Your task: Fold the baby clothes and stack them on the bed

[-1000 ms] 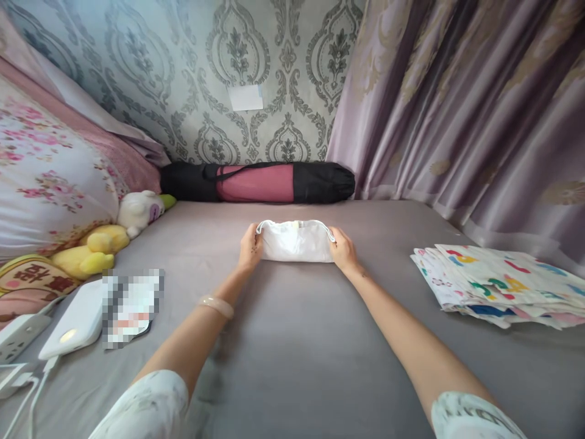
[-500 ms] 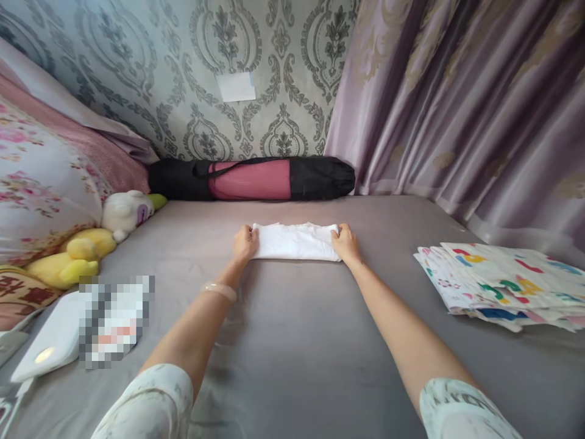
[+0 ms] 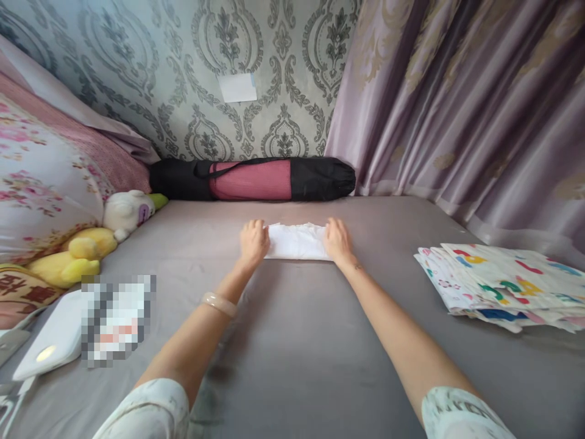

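A folded white cloth [image 3: 297, 242] lies flat as a narrow strip on the grey bed sheet [image 3: 301, 341]. My left hand [image 3: 255, 242] rests over its left end, with fingers curved and pointing away from me. Over the right end lies my right hand [image 3: 338, 241], its fingers also spread a little and bent down onto the cloth. Both palms face down, and the ends of the cloth are hidden beneath them. Neither hand pinches the cloth's edge visibly.
A black and pink rolled bag [image 3: 250, 179] lies along the wall. Folded patterned cloths [image 3: 512, 283] are stacked at the right. At the left are plush toys [image 3: 82, 247], a white device [image 3: 55, 341] with a cable and a blurred packet [image 3: 119, 320].
Both hands have shifted inward from the cloth's side edges and now cover its ends. Their fingers have loosened from a pinch and opened over it. The cloth has stayed in place.
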`<action>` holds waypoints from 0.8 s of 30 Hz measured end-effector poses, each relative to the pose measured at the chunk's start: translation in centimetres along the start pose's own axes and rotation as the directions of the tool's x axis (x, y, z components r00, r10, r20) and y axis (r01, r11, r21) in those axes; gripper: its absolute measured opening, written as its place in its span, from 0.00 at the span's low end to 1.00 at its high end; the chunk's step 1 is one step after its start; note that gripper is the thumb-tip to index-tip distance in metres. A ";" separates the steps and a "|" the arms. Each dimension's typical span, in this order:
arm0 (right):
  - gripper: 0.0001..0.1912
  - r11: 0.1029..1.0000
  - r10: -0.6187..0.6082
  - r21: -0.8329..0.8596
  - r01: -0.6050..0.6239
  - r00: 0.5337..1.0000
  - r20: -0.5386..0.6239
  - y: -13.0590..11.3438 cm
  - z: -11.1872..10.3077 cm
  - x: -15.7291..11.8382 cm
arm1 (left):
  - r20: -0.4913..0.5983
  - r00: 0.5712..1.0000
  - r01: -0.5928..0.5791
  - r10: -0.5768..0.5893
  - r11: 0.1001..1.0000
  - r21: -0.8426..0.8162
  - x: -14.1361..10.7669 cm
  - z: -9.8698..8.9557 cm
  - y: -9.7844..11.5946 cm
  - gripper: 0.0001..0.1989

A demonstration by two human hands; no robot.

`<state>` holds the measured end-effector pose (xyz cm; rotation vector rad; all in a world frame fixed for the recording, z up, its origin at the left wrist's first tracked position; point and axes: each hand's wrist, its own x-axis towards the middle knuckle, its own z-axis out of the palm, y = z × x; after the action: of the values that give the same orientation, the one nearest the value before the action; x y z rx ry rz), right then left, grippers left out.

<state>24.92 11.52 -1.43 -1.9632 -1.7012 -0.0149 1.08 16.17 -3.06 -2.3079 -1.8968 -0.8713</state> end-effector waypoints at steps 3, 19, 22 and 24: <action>0.27 0.957 -0.285 0.004 0.289 0.942 0.174 -3.3 0.7 -1.1 | 0.130 0.974 -0.184 0.186 0.983 -0.028 -0.7 0.5 2.9 0.19; 0.29 0.953 -0.280 -0.009 0.303 0.892 0.356 -4.4 3.7 -1.5 | 0.369 0.926 -0.105 0.073 0.992 0.066 -1.7 2.3 4.3 0.26; 0.28 0.955 -0.279 0.006 0.297 0.888 0.366 -4.3 3.6 -1.4 | 0.368 0.926 -0.110 0.083 0.993 0.053 -1.6 2.3 4.2 0.26; 0.28 0.959 -0.268 0.023 0.281 0.882 0.389 -4.3 3.4 -1.1 | 0.351 0.932 -0.112 0.091 0.993 0.039 -1.5 2.2 4.1 0.25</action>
<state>19.61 12.09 -3.08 -1.8159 -2.2406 0.2629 5.56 14.61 -4.23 -2.6391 -1.8634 -0.4073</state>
